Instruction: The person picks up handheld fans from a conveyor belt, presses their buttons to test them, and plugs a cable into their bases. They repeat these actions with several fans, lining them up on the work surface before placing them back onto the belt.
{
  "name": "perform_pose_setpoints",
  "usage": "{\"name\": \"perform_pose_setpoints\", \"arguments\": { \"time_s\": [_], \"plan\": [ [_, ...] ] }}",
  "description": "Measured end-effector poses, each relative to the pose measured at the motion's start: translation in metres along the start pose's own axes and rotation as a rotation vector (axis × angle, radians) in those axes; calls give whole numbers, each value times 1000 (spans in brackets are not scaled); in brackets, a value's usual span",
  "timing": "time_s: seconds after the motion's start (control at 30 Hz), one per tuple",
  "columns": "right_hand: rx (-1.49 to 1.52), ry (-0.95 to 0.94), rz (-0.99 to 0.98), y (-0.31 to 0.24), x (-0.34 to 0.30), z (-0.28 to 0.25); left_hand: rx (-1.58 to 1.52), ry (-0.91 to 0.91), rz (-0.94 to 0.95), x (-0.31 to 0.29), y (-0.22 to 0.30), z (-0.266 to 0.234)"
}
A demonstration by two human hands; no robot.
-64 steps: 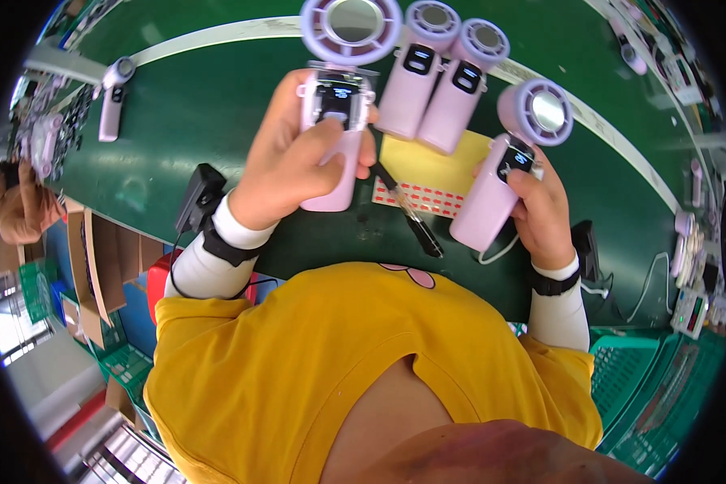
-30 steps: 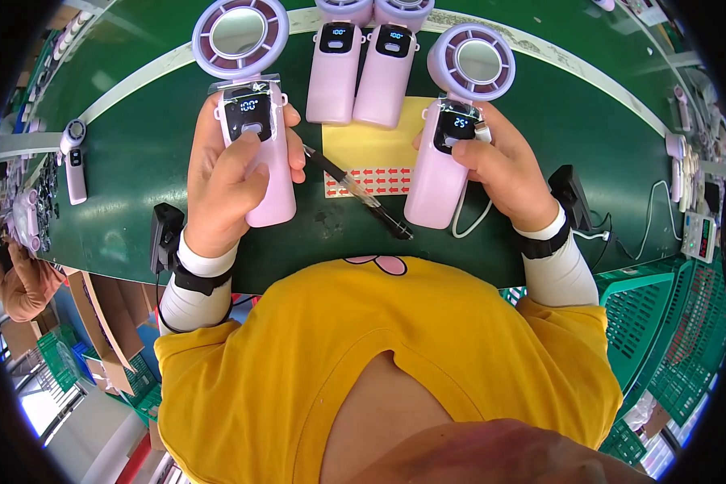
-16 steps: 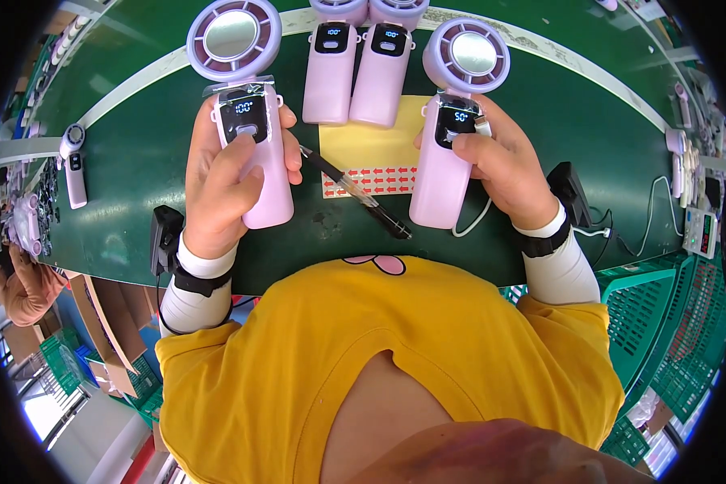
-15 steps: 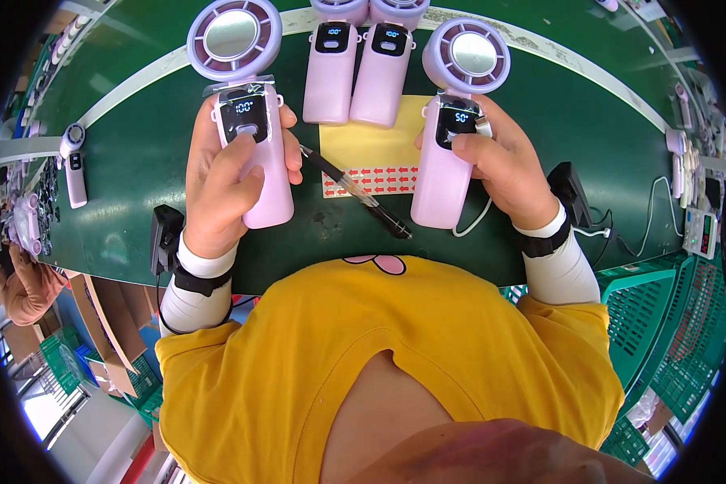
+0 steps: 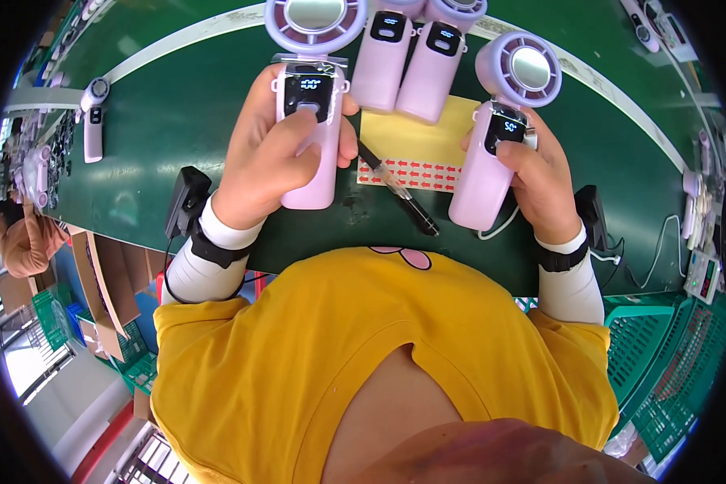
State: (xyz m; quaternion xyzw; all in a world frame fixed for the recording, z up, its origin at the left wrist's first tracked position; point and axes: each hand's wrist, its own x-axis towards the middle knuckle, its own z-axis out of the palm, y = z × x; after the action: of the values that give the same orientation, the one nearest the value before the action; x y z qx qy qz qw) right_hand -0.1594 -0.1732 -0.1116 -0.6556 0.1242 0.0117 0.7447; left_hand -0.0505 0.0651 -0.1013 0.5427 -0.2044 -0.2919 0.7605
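Observation:
My left hand [image 5: 262, 165] is wrapped round a lilac handheld fan [image 5: 319, 181], its thumb on the button below the lit display. A piece of clear film sticks out at that fan's neck. Closed round a second lilac fan [image 5: 477, 194], my right hand [image 5: 547, 181] also has its thumb at the button. A white cord runs beneath this fan. Between and beyond my hands, two similar fans, a left one [image 5: 377, 77] and a right one [image 5: 427, 89], lie side by side with lit displays. A black-and-clear pen [image 5: 403, 194] lies across a yellow sheet [image 5: 419, 133] with red arrow stickers.
The green table [image 5: 177, 121] has a white strip along its far part. Another fan [image 5: 93, 133] lies at the left. A small meter with a display [image 5: 703, 276] sits at the right edge, near green crates [image 5: 637, 339]. Another person [image 5: 28, 238] is at far left.
The whole view has shifted, moving most things rightward in the picture. My left hand has carried its fan a little farther forward and right, nearer the pen. Both grips stay the same.

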Motion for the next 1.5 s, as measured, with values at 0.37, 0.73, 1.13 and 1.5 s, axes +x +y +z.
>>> {"name": "perform_pose_setpoints", "arguments": {
  "time_s": [0.37,0.73,1.13,1.5],
  "plan": [
    [-41,30,1,-3,0,0,-7,-12,5,1,-1,0],
    [-42,26,3,-2,0,0,9,-11,16,0,-1,0],
    [-51,46,-1,1,1,-3,11,-12,21,0,-1,2],
    [-15,51,4,-2,0,-1,13,-13,15,0,-1,1]
  ]
}}
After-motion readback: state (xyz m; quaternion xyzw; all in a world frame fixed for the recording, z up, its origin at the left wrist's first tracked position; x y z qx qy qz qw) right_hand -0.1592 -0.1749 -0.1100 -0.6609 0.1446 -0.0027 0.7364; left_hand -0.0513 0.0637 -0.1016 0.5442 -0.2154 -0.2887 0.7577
